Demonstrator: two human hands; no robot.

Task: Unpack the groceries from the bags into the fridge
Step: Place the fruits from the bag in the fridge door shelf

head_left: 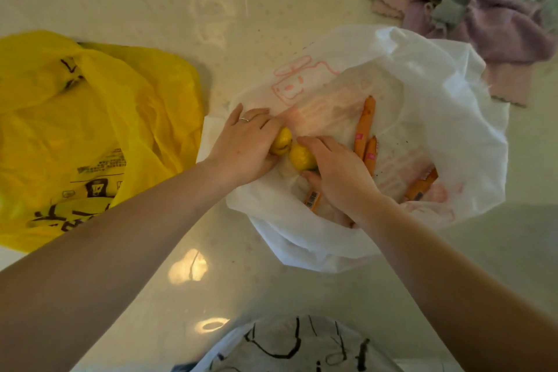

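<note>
A white plastic bag [422, 93] with pink print lies open on the pale countertop [181, 3]. Inside it are several orange sausage sticks [364, 124] and two yellow lemons. My left hand [244, 145] is shut on one lemon [282, 139] at the bag's left rim. My right hand [338, 175] reaches into the bag's mouth and grips the second lemon [302, 157], right beside the first. A yellow plastic bag [90, 130] with black print lies to the left, its contents hidden.
Crumpled lilac and pink cloths [471, 9] lie at the back right of the counter. My white shirt with black marks [296, 347] shows at the bottom edge. Bare counter stretches between the two bags and in front of me.
</note>
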